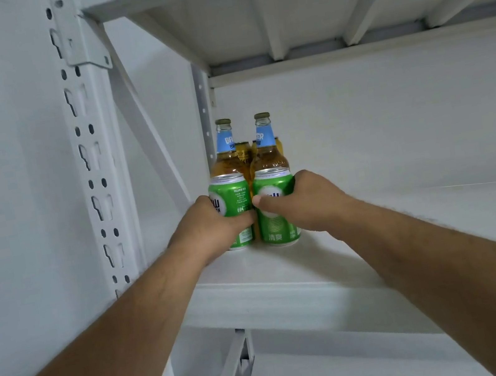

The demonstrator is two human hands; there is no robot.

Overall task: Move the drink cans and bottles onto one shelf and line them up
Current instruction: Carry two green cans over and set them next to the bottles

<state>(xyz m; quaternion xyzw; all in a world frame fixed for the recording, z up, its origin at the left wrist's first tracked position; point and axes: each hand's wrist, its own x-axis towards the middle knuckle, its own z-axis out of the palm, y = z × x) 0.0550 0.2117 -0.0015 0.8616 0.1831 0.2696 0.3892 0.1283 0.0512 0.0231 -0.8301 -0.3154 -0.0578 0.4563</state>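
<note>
Two green cans stand upright, long axes vertical, side by side near the shelf's (287, 276) left end, behind its front edge. Left hand (213, 226) fingers curl round the left can (231, 200); right hand (305, 203) grips the right can (273, 190). Directly behind stand two amber bottles (228, 155), blue neck labels, caps up. Yellow cans (244, 152) sit behind those.
</note>
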